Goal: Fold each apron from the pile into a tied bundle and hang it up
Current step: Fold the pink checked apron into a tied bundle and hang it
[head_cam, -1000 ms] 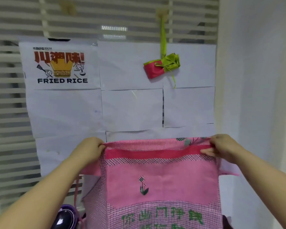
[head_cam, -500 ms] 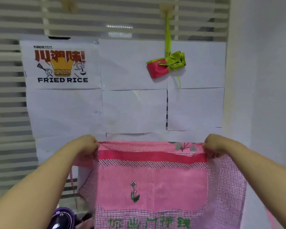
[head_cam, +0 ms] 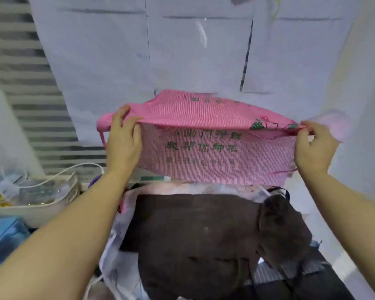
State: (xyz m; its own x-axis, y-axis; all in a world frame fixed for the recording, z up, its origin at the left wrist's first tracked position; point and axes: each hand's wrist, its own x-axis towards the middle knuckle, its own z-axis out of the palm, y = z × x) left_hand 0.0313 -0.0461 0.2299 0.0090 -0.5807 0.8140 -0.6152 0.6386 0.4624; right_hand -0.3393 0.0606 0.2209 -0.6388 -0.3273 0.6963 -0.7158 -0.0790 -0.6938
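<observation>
Pink checked fabric apron [head_cam: 204,152] with green printed lettering hangs in the air above the far end of the dark brown cloth pile [head_cam: 193,234], apparently clear of it. It is doubled over, with the fold on top. Its long axis runs left-right, square to the person. Left hand [head_cam: 123,141] grips the left end of the fold, fingers curled over the top; right hand [head_cam: 314,148] pinches the right end. The hands are level and wide apart, neither nearer. Next fold likely brings one end across to the other.
</observation>
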